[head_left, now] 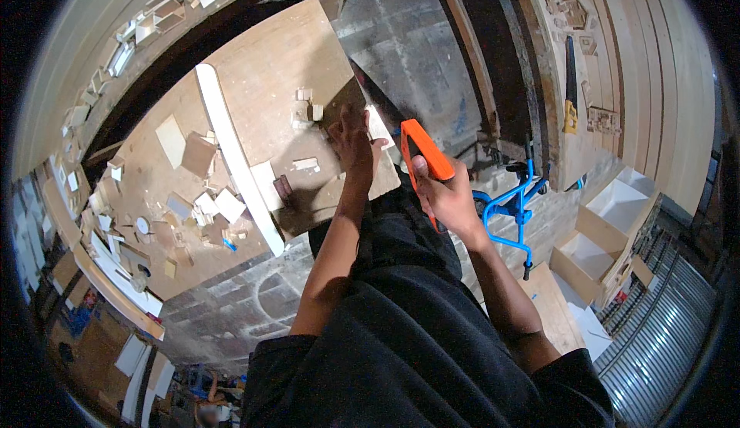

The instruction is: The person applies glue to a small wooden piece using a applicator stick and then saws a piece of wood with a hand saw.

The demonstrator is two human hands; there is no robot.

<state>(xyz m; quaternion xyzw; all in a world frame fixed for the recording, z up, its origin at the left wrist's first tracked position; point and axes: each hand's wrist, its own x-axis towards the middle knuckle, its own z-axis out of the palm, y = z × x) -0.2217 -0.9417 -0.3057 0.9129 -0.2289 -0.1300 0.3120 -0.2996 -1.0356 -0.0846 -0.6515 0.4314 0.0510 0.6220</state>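
My right hand is wrapped round the orange handle of a handsaw. The saw's dark blade appears to run up and to the left, past the table's right edge. My left hand lies over that edge with its fingers stretched out. Under and beside its fingers is a white strip-like piece, partly covered by the hand. Both rest at the side of a plywood tabletop. Small wooden blocks and a dark reddish-brown piece lie on the tabletop near my left forearm.
A long white board crosses the table, with several offcuts left of it. At right stand a blue tubular metal frame and open wooden boxes. A yellow-handled saw lies on a wooden surface farther right. Another person is at lower left.
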